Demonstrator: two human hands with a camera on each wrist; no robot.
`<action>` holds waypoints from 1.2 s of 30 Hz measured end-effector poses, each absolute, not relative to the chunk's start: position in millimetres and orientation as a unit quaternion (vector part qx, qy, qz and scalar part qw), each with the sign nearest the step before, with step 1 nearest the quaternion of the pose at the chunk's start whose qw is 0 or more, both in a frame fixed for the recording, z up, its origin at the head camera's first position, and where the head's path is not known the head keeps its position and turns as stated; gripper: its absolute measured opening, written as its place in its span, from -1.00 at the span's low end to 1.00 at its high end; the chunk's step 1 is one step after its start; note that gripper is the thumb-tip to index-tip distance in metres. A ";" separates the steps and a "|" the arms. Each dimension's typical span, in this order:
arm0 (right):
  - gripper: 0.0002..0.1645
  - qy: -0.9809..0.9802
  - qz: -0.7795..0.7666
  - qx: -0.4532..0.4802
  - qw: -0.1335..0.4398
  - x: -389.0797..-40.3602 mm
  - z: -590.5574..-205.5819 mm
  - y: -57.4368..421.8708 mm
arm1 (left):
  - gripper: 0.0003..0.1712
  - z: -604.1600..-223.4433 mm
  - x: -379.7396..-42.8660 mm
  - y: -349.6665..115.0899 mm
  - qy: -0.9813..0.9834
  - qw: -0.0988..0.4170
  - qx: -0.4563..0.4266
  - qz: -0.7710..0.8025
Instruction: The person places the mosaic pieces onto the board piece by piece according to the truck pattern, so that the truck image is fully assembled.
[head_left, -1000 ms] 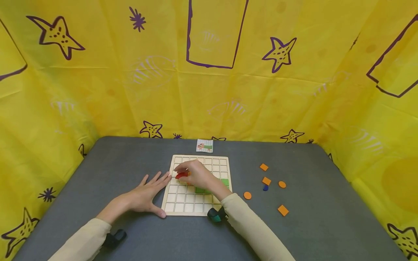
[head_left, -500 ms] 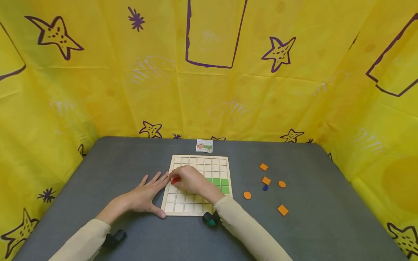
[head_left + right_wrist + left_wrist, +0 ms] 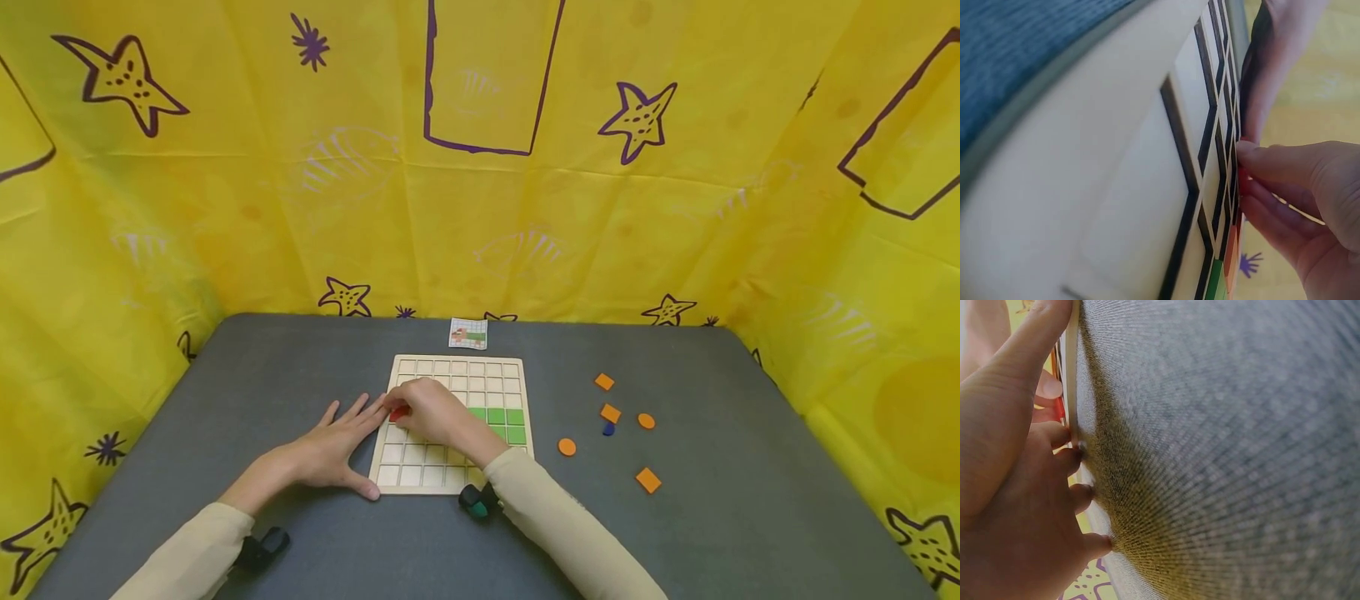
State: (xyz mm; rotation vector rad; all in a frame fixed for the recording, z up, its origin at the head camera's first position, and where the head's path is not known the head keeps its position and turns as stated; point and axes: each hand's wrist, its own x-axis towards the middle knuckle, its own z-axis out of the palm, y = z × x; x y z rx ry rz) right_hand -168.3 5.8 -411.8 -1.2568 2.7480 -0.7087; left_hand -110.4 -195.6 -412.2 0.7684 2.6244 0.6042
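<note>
Over the left edge of the pale wooden grid board (image 3: 411,477), my right hand (image 3: 431,408) pinches a small red piece (image 3: 398,413) between thumb and fingers. The right wrist view shows the red piece (image 3: 1244,181) low against the board, mostly covered by the fingertips. My left hand (image 3: 330,450) lies flat with spread fingers, its fingertips and thumb touching the board's left edge. Green square tiles (image 3: 515,417) fill cells in two rows at the right. An orange tile (image 3: 1230,250) sits in the grid beside a green one; my right hand hides it from the head camera.
Right of the board lie orange squares (image 3: 648,480), orange discs (image 3: 567,447) and a small blue piece (image 3: 608,429). A printed pattern card (image 3: 468,333) lies behind the board on the dark grey table (image 3: 720,517). A yellow patterned cloth (image 3: 360,225) encloses the back and sides.
My right hand has moved left across the board with the red piece, to its left edge, uncovering more green tiles. The left hand has stayed in place.
</note>
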 end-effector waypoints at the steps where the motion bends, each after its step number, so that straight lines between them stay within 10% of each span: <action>1: -0.69 0.884 -0.227 -0.407 0.018 -168.2 -411.7 5.9 | 0.45 -411.7 -110.3 -195.5 0.923 0.169 0.271 0.215; 36: -0.64 0.876 -0.239 -0.419 0.008 -144.0 -373.9 53.8 | 0.48 -411.1 -111.7 -193.5 0.927 0.176 0.254 0.213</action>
